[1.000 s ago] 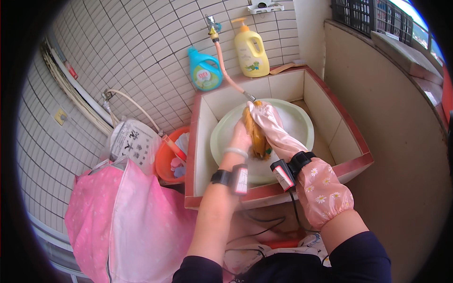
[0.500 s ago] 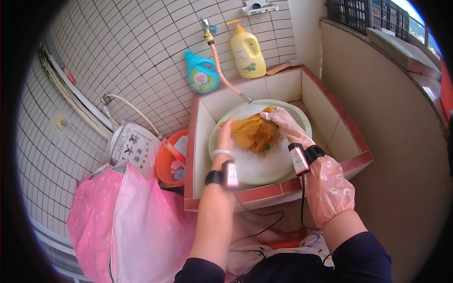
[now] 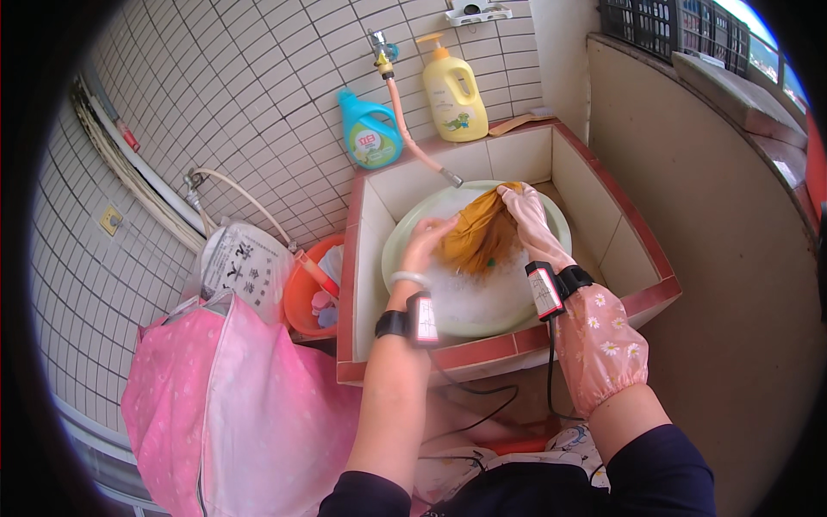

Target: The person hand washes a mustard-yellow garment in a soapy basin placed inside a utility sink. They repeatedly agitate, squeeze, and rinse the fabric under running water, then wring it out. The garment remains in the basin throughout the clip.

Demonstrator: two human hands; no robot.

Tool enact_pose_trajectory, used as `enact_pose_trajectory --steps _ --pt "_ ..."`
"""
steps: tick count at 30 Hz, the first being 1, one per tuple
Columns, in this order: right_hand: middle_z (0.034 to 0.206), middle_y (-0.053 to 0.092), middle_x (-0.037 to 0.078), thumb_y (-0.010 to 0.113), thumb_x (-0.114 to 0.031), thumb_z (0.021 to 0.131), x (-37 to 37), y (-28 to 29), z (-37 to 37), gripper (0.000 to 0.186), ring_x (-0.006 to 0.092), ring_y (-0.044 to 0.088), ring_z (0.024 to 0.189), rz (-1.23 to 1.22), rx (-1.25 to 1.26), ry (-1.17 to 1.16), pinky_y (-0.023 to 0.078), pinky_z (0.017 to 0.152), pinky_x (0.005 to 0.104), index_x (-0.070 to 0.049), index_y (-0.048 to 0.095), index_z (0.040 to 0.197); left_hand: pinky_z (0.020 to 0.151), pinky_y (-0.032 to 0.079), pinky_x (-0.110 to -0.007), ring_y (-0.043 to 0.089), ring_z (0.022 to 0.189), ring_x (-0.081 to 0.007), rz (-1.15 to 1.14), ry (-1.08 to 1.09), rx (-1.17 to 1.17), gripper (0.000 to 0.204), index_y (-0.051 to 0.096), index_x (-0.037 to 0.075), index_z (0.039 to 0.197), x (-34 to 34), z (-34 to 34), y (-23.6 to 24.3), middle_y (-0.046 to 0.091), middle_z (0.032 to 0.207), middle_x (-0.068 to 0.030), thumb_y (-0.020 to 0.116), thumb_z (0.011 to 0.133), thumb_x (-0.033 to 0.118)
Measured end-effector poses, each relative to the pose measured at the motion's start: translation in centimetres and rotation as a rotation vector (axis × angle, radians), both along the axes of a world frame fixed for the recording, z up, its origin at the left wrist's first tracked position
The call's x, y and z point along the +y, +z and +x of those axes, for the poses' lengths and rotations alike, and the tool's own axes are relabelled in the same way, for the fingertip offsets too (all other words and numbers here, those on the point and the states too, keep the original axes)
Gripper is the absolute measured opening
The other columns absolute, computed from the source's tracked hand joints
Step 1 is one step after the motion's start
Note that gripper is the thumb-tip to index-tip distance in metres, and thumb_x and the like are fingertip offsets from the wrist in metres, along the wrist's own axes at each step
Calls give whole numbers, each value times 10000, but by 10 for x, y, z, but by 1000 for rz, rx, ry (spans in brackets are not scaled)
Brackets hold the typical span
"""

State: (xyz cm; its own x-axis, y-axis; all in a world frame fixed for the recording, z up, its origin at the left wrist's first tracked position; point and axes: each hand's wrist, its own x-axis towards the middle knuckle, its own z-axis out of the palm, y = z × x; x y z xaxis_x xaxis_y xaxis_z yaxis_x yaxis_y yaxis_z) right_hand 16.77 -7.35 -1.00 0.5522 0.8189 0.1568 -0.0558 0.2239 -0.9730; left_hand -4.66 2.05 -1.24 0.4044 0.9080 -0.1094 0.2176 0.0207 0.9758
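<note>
A wet mustard-yellow cloth (image 3: 478,237) with a small green spot hangs partly in sudsy water, inside a pale green basin (image 3: 389,258). My right hand (image 3: 523,212), in a pink rubber glove with a daisy-print cuff, grips the cloth's upper right part and holds it up. At the cloth's left edge is my bare left hand (image 3: 425,243), its fingers closed together on the fabric; the fingertips are partly hidden. The lower end of the cloth sinks into the foam.
The basin stands in a tiled sink (image 3: 517,343) with a red rim. A pink hose (image 3: 401,116) from the tap ends above it. Blue (image 3: 370,133) and yellow (image 3: 455,99) bottles stand behind. Left are an orange bucket (image 3: 301,302) and a pink cover (image 3: 172,379).
My right hand has pulled its part of the cloth up and slightly away, stretching it. My left hand has shifted a little right, its fingers now pointing toward the cloth.
</note>
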Motion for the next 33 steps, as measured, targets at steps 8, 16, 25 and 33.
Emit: enact_pose_trajectory --steps 8,16,25,33 --pt "1241 628 202 664 -390 921 -21 16 -8 651 269 566 1185 -51 -74 -170 407 1042 344 111 528 1313 673 412 -247 557 741 -79 113 118 13 280 694 53 909 19 -4 3 650 816 22 803 883 310" --pt "1176 657 189 670 -353 908 -17 24 -11 583 273 593 1143 18 -95 -205 433 1001 352 108 570 1251 642 452 -305 530 701 -98 381 340 -185 282 652 8 878 31 8 -12 620 766 -4 706 949 276" --pt "849 627 72 683 -159 830 -11 3 -9 247 159 581 807 -332 -423 128 477 719 351 -8 679 1025 889 494 -358 608 1046 -184 93 -409 499 439 669 39 1238 22 0 -32 691 1131 -85 706 936 356" --pt "1063 682 150 721 -110 760 -29 -98 12 243 343 643 1068 128 -1012 394 499 938 402 -52 704 995 885 501 -373 640 981 -234 132 -580 781 368 725 14 1108 36 2 -96 727 1083 -130 687 914 323"
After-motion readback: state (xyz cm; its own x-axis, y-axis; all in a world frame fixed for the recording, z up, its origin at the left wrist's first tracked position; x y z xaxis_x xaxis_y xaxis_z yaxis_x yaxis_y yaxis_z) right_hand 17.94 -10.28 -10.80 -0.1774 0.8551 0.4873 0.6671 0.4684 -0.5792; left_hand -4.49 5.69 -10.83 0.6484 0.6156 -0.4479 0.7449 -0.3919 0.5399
